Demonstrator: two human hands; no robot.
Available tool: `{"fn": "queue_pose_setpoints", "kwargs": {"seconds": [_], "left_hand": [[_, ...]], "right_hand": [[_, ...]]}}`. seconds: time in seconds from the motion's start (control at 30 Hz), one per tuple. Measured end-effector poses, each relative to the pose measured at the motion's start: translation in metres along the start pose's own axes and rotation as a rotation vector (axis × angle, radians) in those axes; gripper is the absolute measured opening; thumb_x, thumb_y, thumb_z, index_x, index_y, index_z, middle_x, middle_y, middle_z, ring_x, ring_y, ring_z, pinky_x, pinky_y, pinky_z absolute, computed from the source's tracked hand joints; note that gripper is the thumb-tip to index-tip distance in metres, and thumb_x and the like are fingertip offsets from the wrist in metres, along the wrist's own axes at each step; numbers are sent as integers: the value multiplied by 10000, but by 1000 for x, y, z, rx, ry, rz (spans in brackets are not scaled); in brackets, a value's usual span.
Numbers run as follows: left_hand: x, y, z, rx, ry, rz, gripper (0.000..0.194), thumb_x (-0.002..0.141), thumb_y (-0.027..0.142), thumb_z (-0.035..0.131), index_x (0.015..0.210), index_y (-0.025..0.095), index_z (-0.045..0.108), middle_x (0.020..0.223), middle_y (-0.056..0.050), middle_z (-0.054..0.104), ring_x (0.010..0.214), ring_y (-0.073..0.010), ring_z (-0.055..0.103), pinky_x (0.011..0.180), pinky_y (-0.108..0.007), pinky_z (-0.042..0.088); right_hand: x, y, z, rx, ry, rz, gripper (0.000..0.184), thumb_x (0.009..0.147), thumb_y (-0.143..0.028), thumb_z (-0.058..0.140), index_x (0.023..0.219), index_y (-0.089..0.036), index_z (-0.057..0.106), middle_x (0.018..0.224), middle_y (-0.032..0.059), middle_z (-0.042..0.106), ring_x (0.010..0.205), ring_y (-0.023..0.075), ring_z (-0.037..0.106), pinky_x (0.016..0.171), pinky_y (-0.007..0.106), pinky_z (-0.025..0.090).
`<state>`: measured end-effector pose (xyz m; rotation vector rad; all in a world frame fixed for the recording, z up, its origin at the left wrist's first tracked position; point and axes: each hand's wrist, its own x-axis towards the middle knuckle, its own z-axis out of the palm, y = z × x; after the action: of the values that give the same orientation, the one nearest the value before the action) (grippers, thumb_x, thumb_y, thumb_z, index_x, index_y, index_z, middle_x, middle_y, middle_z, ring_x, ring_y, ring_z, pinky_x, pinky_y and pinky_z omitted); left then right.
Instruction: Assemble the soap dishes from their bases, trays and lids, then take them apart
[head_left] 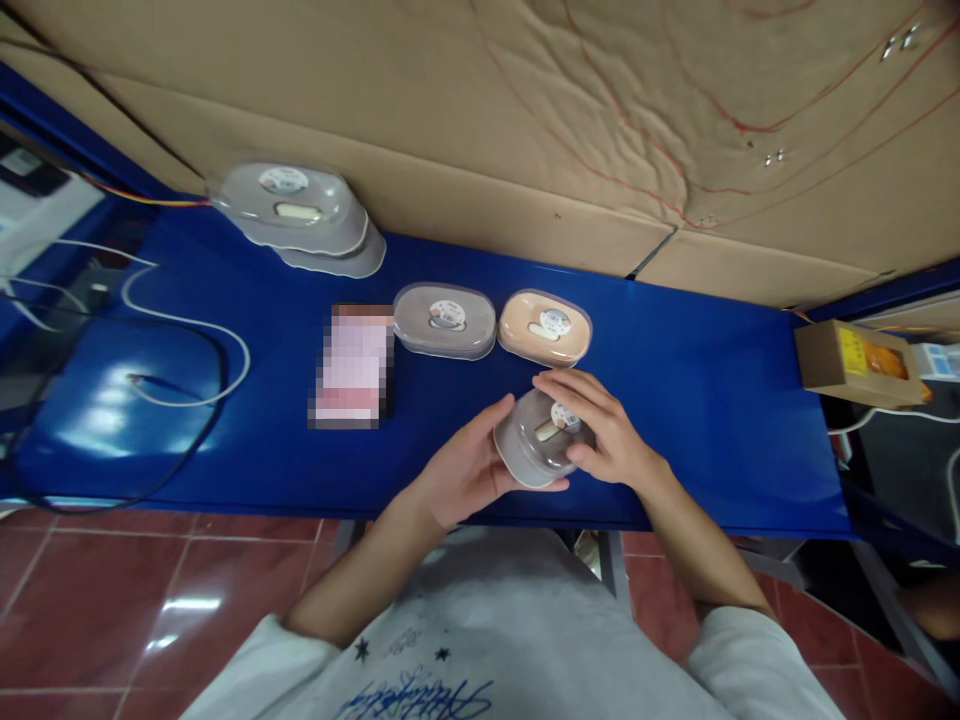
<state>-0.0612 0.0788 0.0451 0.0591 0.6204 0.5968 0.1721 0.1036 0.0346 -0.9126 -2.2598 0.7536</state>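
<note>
Between my two hands is a grey plastic container (pixel 525 452) with a clear lid and a round label, held above the front part of the blue table. My left hand (pixel 476 455) wraps its left side and underside, fingers beneath it. Over the lid's right side curves my right hand (pixel 604 430), its fingers and thumb gripping the lid. Just beyond stand a grey oval container (pixel 444 340) and a smaller peach one (pixel 536 345), both with clear lids and round labels. What lies inside the held container cannot be made out.
Grey lidded containers (pixel 330 235) are stacked at the back left. A blurred-out, phone-like rectangle (pixel 351 365) lies on the blue table (pixel 697 400). White and black cables (pixel 244 350) run over the left end. A cardboard box (pixel 829 360) stands at the right edge. Brown cardboard (pixel 450 130) lines the back.
</note>
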Motion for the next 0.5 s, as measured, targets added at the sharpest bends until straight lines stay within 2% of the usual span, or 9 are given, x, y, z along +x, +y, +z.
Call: {"fn": "queue_pose_setpoints", "kwargs": {"seconds": [0.1, 0.17, 0.23, 0.3, 0.4, 0.5], "left_hand": [[1, -6, -6, 64, -49, 64, 372, 1049, 437, 659, 1315, 185, 725, 1306, -136, 793, 1138, -316, 772, 990, -598, 641], [4, -9, -10, 104, -69, 77, 403, 1049, 469, 657, 1318, 178, 730, 1289, -151, 798, 1119, -323, 778, 933, -562, 668], [7, -9, -15, 139, -83, 79, 464, 1049, 519, 637, 1336, 165, 725, 1274, -170, 803, 1089, -329, 788, 876, -520, 686], [8, -9, -20, 168, -72, 81, 527, 1054, 573, 600, 1359, 159, 716, 1272, -176, 806, 1051, -321, 799, 814, -459, 694], [8, -10, -28, 186, -17, 63, 595, 1062, 632, 535, 1384, 161, 706, 1245, -162, 819, 982, -289, 813, 726, -365, 678], [4, -13, -31, 189, 37, 28, 613, 1085, 620, 490, 1387, 130, 702, 1173, -166, 836, 919, -258, 817, 731, -333, 662]], "right_hand": [[-1, -5, 1, 8, 18, 44, 730, 1067, -728, 404, 1649, -295, 482, 1566, 133, 612, 1448, 355, 581, 1201, 589, 498], [-2, -4, 0, 22, 6, 63, 740, 1065, -737, 398, 1653, -295, 475, 1560, 138, 611, 1447, 349, 578, 1203, 585, 493], [-2, -2, -4, 48, -50, 64, 824, 1023, -804, 417, 1681, -307, 424, 1598, 140, 577, 1475, 349, 551, 1219, 580, 478], [-3, 2, -9, 83, -142, 53, 960, 941, -857, 526, 1715, -319, 341, 1665, 139, 513, 1529, 353, 499, 1247, 572, 454], [-2, 5, -17, 133, -276, 44, 1028, 890, -741, 743, 1725, -340, 298, 1714, 122, 464, 1593, 328, 434, 1276, 529, 436], [-5, 4, -29, 155, -329, 56, 936, 884, -628, 824, 1678, -370, 401, 1684, 96, 511, 1576, 306, 468, 1264, 501, 458]]}}
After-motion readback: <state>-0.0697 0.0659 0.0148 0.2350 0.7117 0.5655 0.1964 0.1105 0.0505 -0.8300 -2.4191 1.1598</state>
